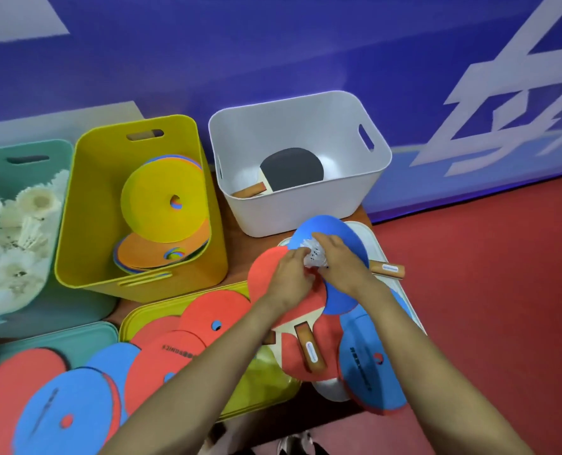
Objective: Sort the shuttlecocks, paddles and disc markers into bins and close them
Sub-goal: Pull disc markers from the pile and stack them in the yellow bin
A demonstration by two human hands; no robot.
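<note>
Head view, shuttlecock [315,257] between left hand [291,277], right hand [337,261]

The hands [312,267] are covering most of a shuttlecock [314,256], so their grip is unclear. The teal bin [27,152] is running off the left edge. Near discs [53,405] are blurring, their print possibly lettering, unreadable.

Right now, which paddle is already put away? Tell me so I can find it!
Look along the blue wall for three open bins in a row; the white bin is the rightmost one. At its bottom lies one paddle. It shows a black face and a wooden handle, while the paddles still out on the table show red or blue faces.
</note>
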